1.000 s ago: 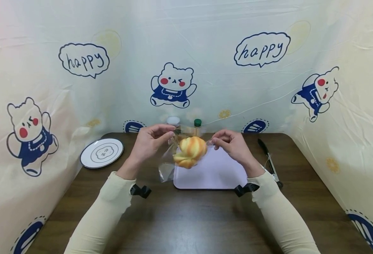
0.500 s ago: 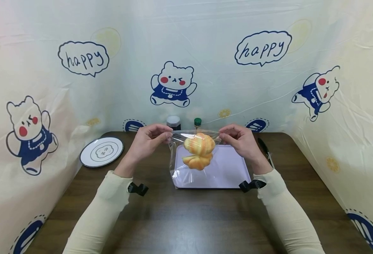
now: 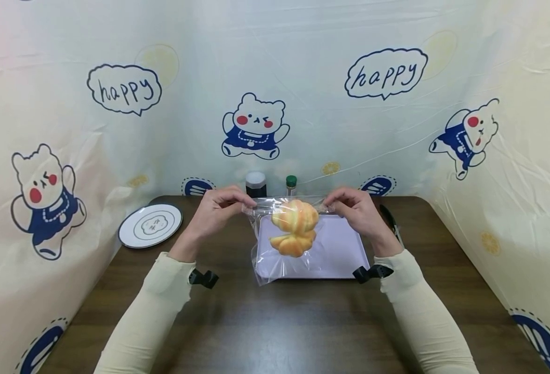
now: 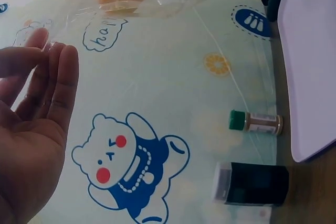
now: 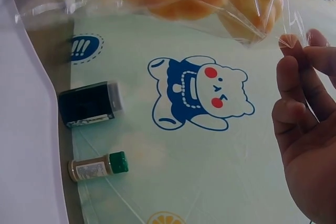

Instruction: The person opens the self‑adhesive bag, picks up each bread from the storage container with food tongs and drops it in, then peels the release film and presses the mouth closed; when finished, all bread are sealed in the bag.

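In the head view a clear plastic bag hangs stretched between my two hands. Two golden, ridged bread rolls show in it, an upper roll and a lower roll. My left hand pinches the bag's top left corner between thumb and fingers. At the top right corner my right hand pinches the film the same way. The right wrist view shows the film drawn tight into those fingertips. Behind the bag, partly seen through it, lies a lavender tray.
A white plate with a dark rim lies at the left. Along the back stand a dark jar with a pale lid and a small green-capped bottle. A long tool with a black handle lies right, partly behind my right arm.
My right hand has moved right, so the bag, bunched and tilted before, now spreads flat between both hands. The rolls have shifted right. Over the last half second the bag has dropped slightly.
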A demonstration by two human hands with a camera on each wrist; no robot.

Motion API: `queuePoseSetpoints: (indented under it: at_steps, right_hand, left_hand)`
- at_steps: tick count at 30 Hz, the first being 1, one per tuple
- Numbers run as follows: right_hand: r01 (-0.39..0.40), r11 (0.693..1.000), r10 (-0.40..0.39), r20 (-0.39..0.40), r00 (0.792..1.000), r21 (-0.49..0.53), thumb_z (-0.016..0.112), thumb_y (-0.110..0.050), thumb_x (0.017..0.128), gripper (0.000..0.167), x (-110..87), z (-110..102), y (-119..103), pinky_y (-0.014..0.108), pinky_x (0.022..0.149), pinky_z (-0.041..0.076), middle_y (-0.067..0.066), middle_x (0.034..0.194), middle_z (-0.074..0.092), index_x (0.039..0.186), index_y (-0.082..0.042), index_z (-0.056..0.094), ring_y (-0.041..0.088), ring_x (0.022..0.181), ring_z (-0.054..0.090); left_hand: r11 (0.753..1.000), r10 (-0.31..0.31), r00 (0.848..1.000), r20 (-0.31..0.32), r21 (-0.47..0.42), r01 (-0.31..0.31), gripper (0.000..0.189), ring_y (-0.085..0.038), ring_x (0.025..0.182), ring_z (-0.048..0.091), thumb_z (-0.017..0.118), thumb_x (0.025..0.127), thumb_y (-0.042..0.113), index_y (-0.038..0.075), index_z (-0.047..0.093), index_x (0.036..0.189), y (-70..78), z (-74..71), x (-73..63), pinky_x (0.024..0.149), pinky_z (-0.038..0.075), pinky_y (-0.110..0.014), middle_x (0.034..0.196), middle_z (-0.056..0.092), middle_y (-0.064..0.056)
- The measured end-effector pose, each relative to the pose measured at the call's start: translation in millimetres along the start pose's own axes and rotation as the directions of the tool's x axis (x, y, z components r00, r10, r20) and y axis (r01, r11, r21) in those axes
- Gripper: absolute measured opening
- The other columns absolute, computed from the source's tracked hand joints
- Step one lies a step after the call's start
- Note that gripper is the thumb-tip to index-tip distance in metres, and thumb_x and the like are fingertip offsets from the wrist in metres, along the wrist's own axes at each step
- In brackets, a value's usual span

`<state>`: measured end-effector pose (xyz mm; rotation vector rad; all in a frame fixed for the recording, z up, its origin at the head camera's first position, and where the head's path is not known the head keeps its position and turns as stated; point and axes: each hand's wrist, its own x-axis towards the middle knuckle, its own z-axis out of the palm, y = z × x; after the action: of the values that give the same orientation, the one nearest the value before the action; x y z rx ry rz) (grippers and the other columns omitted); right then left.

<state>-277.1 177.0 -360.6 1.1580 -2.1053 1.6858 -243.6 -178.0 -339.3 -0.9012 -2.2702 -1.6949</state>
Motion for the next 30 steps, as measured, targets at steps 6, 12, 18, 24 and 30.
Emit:
queuePoseSetpoints:
  at_steps: [6,12,18,24,30]
  right_hand:
    - [-0.054,0.998,0.054,0.004,0.999,0.045,0.054,0.006,0.094,0.021,-0.5,0.1,-0.9,0.024,0.077,0.054,-0.001,0.098,0.073,0.095,-0.004,0.073,0.009,0.089,0.064]
    - [-0.068,0.997,0.068,0.006,0.998,0.043,0.058,-0.003,0.094,0.019,-1.1,-1.3,-3.5,0.026,0.083,0.053,0.002,0.100,0.074,0.097,-0.010,0.076,0.011,0.095,0.064]
    - [-0.071,0.997,0.070,0.014,0.997,0.042,0.071,0.002,0.088,0.010,-2.1,-2.2,-3.6,0.025,0.070,0.058,-0.002,0.098,0.075,0.098,0.002,0.073,0.012,0.083,0.067]
    - [-0.052,0.998,0.052,0.007,0.999,0.033,0.072,0.005,0.086,0.013,-1.8,-4.4,-5.1,0.026,0.069,0.060,-0.008,0.097,0.075,0.099,0.009,0.071,0.009,0.081,0.070]
    - [-0.053,0.999,0.053,-0.036,0.998,0.005,0.073,0.007,0.085,0.013,-1.1,-4.4,-4.2,0.028,0.067,0.061,-0.009,0.095,0.076,0.098,0.008,0.072,0.009,0.077,0.072]
  left_hand:
    - [1.000,-0.029,0.999,-0.021,-0.005,0.028,0.015,-0.019,0.087,0.059,0.069,0.093,0.015,0.006,0.076,0.102,1.9,2.0,-1.4,0.074,0.054,-0.024,0.095,0.068,-0.001]
    - [0.997,-0.064,0.997,-0.042,0.033,0.065,0.018,-0.021,0.089,0.059,0.073,0.092,0.022,0.009,0.077,0.104,1.1,1.9,-1.6,0.075,0.053,-0.025,0.098,0.068,-0.002]
    - [0.988,-0.118,0.992,-0.031,0.095,0.121,0.028,-0.021,0.095,0.063,0.078,0.087,0.030,0.020,0.076,0.113,-1.6,1.4,-0.2,0.084,0.058,-0.025,0.105,0.065,0.000]
    - [0.989,-0.094,0.996,0.001,0.113,0.094,0.032,-0.022,0.096,0.061,0.076,0.089,0.025,0.023,0.073,0.121,-1.5,-0.5,-0.5,0.081,0.058,-0.023,0.108,0.064,-0.001]
    - [0.987,-0.095,0.996,-0.004,0.133,0.094,0.033,-0.021,0.089,0.063,0.076,0.089,0.022,0.023,0.073,0.121,-3.8,-0.6,0.2,0.076,0.058,-0.023,0.102,0.065,-0.001]
